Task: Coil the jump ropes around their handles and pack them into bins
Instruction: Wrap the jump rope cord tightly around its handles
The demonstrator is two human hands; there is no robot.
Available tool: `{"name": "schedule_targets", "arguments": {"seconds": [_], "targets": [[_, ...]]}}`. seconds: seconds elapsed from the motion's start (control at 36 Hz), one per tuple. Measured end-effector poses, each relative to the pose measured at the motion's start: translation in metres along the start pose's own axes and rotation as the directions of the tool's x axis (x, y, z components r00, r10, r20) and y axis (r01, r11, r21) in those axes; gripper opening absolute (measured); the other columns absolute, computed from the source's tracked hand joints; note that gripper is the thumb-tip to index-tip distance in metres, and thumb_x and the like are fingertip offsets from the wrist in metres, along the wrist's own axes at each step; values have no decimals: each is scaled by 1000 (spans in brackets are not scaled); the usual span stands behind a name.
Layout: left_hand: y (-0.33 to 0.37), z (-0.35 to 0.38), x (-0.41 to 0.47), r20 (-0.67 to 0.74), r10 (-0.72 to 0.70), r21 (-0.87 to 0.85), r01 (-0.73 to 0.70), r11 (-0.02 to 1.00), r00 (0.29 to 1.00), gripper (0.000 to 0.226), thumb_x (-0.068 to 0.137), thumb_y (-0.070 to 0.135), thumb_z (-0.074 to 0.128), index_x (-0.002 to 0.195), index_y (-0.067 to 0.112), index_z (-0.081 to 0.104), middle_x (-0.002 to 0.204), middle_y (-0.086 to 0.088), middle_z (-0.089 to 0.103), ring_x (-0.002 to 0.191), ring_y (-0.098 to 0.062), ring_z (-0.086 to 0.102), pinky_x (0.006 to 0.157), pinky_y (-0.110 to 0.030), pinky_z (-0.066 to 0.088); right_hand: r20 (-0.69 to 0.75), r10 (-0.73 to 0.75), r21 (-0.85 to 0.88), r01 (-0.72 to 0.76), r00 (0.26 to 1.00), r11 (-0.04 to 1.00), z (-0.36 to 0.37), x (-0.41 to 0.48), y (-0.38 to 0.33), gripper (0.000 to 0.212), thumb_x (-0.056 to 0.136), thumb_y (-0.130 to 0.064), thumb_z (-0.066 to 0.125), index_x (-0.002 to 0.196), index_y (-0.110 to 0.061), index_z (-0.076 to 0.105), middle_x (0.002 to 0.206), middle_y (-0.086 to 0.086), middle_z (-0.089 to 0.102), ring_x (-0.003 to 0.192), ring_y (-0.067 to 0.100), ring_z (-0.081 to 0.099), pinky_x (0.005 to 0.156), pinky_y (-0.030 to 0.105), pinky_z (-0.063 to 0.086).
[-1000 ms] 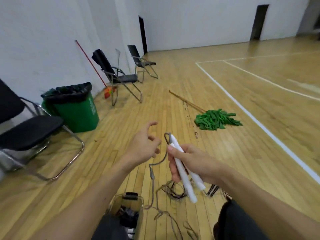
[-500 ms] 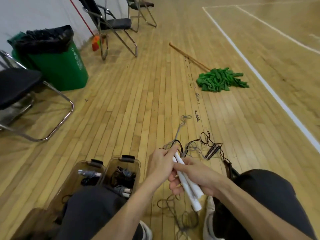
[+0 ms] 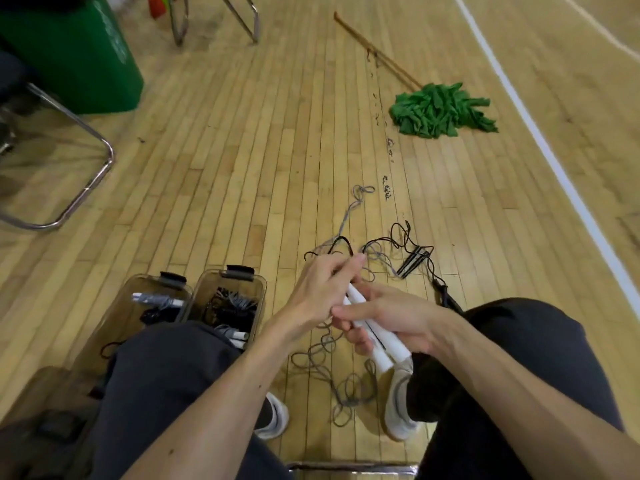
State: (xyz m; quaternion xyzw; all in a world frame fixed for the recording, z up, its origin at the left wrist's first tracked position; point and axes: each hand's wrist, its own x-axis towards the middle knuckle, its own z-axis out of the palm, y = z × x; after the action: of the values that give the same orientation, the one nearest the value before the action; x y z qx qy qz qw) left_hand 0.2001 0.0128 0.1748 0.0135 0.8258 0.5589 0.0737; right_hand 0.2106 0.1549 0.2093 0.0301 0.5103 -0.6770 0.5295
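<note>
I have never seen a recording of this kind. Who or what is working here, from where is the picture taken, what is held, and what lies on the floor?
There is no machine here. A person works with bare hands, and the single camera sits on the person's head, looking down at the knees and a wooden gym floor. The right hand grips two white handles together. The left hand is at their upper ends; whether it pinches the cord is hidden. A grey cord lies in loops on the floor below. Black ropes lie just ahead. Two clear bins on the left hold coiled ropes. A green mop lies farther away.
</note>
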Motion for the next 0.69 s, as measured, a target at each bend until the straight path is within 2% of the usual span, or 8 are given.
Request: {"name": "schedule_targets", "arguments": {"seconds": [0.08,0.19,0.31,0.5,0.56,0.61,0.69], "targets": [[-4,-1,-4,-45,55,52,-52,997,997,49,95,39,55,61,6,47,53,5,35,53,-11,33,55,-33,29,0,2,-65,-2,1000,998,0,-1,3,10,100,-5,58,93,-8,52,71,5,53,50,10,46,46,21,41],[1,-13,-5,-150,90,93,-76,993,985,51,95,21,59,52,14,33,47,9,26,48,-10,25,49,-27,22,-26,21,-135,-24,999,991,1,-2,4,10,99,-12,61,96,-6,54,70,6,56,53,13,50,51,24,44],[1,-23,-8,-184,73,70,-61,996,980,53,95,21,60,51,23,31,48,9,25,49,-11,24,52,-31,24,-41,77,-258,-85,996,962,4,-7,10,16,102,-22,59,93,-10,52,66,3,53,56,15,54,52,25,49],[4,-21,-20,-115,64,82,-55,995,991,54,98,35,58,50,27,35,51,11,27,51,-9,26,52,-27,25,-116,91,-271,-120,989,955,13,-15,16,26,100,-34,60,88,-13,52,59,-5,36,47,7,28,42,18,26],[8,-24,-22,-112,49,-2,-49,999,993,50,98,42,56,54,27,39,53,12,28,52,-9,27,52,-24,25,-110,90,-257,-116,990,959,14,-17,15,26,100,-35,59,91,-11,52,59,-6,33,45,6,26,41,17,24],[12,-27,-22,-109,9,-177,-28,984,994,45,94,46,50,62,15,47,52,12,33,48,-8,31,49,-18,28,-80,93,-244,-110,992,963,15,-20,13,26,99,-34,58,89,-11,51,59,-5,31,44,6,25,40,17,23],[18,-30,-25,-83,-69,-383,32,923,994,51,91,51,43,65,8,50,49,8,41,43,-8,33,43,-19,26,0,94,-217,-92,996,972,16,-25,11,27,94,-37,61,85,-14,50,60,-4,27,43,5,23,38,16,21]]}}
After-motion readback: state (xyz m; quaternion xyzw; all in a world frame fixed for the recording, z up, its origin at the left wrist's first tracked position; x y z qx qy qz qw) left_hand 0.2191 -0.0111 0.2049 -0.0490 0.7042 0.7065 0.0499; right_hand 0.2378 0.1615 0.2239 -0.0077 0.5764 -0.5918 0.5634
